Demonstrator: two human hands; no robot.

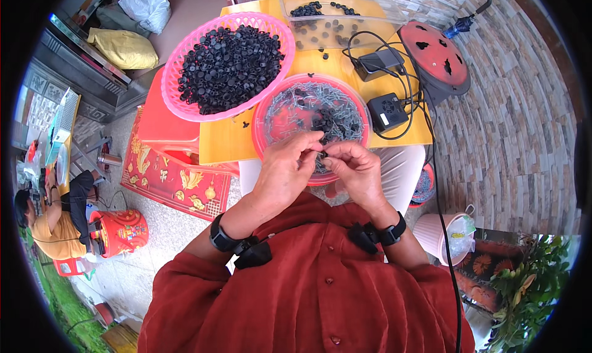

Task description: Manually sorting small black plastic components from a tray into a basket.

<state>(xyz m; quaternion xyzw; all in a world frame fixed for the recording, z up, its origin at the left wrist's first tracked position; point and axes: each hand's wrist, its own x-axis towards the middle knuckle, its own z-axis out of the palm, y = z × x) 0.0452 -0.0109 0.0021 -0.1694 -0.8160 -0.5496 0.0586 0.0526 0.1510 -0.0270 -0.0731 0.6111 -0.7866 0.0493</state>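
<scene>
Over the near part of a red basin (259, 128), my left hand (285, 168) and my right hand (359, 175) come together at their fingertips. Both are closed in a pinch. A small black part (324, 155) shows at the right fingertips; what the left fingers grip is too hidden to make out. In the basin lie many thin grey screw-like pins (287, 106) and a heap of small black pieces (325, 120). Left of it, a pink lattice basket (174, 97) is heaped with small round black caps (228, 69).
The yellow table (225, 144) also bears a clear plastic tub (376, 29) with black caps, and two black power boxes (387, 111) with looping cables. A red stool (166, 128) stands left, a red-topped round stool (435, 54) right. A seated person (58, 226) works far left.
</scene>
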